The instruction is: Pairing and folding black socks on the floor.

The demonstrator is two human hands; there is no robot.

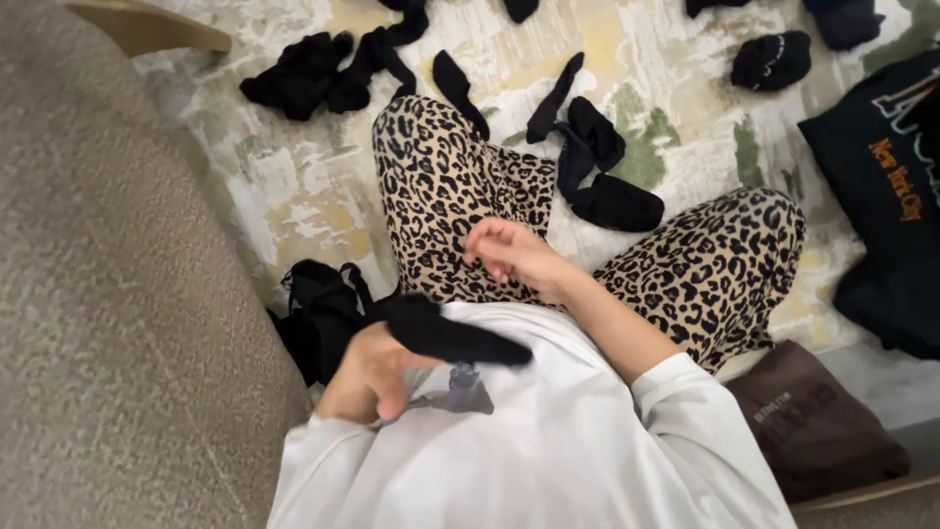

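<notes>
I sit cross-legged on a rug in leopard-print trousers and a white top. My left hand (367, 377) is closed around a black sock (455, 336) that lies across my lap and points right. My right hand (507, 253) hovers above my left thigh with fingers loosely curled and nothing in it. Loose black socks (587, 157) lie on the rug just beyond my knees.
A grey upholstered sofa (108, 294) fills the left side. A black garment heap (318, 313) sits by my left hip. More black socks (313, 73) and a rolled pair (772, 61) lie farther out. A dark printed sweatshirt (881, 186) and a brown garment (813, 421) are at right.
</notes>
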